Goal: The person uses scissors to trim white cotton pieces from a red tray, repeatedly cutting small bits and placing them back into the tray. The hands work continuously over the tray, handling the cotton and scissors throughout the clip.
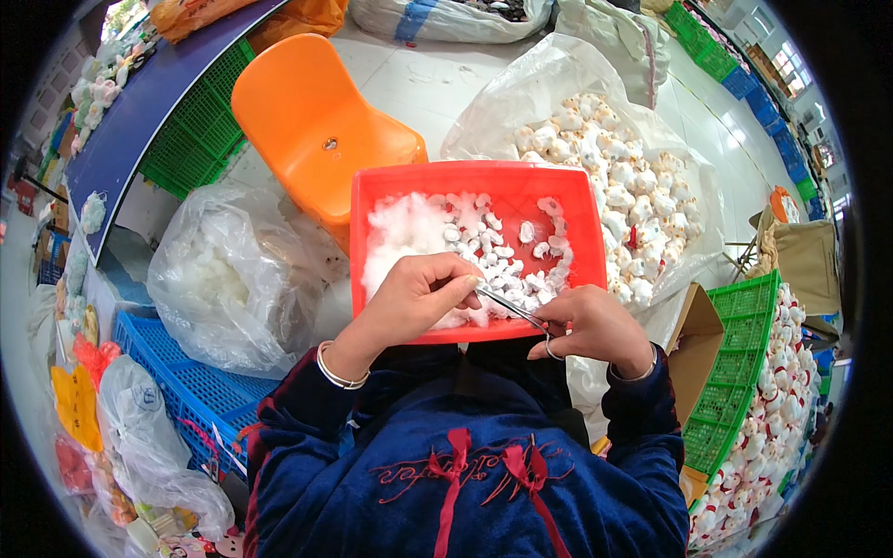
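A red plastic tray (595, 232) lies in front of my body. White fluffy stuffing (400, 228) fills its left side, and many small white plush pieces (502, 270) cover the middle and right. Over the near edge, my right hand (595, 325) grips slim metal forceps (510, 304) by the ring handles, their tip pointing left. The thumb and fingers of my left hand (419, 290) pinch a small white piece (478, 281) at the tip. Whether the tip is inside that piece is too small to tell.
An orange chair (316, 121) stands beyond the tray to the left. A clear bag of stuffing (219, 279) and a blue crate (186, 372) sit at left. Right of the tray is a large bag of white plush parts (642, 205); a green crate (739, 363) stands farther right.
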Available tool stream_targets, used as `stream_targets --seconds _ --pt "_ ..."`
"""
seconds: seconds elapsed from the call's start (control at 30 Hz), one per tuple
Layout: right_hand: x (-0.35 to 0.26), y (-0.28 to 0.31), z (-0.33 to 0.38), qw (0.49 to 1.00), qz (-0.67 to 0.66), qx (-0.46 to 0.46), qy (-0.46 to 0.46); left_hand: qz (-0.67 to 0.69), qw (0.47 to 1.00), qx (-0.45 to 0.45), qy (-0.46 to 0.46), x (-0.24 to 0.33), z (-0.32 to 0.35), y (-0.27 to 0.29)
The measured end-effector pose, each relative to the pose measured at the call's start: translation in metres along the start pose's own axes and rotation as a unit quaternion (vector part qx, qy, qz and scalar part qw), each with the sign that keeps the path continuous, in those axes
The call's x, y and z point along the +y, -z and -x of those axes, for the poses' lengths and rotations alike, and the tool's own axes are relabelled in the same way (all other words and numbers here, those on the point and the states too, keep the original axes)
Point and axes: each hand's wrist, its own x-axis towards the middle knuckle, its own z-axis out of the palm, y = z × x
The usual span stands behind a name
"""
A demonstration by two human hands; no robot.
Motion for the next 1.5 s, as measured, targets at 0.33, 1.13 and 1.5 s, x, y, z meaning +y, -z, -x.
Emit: stream_targets --seconds 0.33,1.13,1.5 --pt "0.014 -0.023 -0.004 0.986 -0.163 0.039 0.004 0.111 0.991 0.075 -0.019 -0.013 0.002 0.000" --pt "0.017 -0.007 -0.007 0.972 -0.210 -0.092 0.047 0.140 0.979 -0.147 -0.032 -0.009 0.003 0.024" --pt "0.011 -0.008 -0.013 0.976 -0.209 -0.047 0.027 0.118 0.991 -0.050 -0.046 -0.008 0.004 0.014"
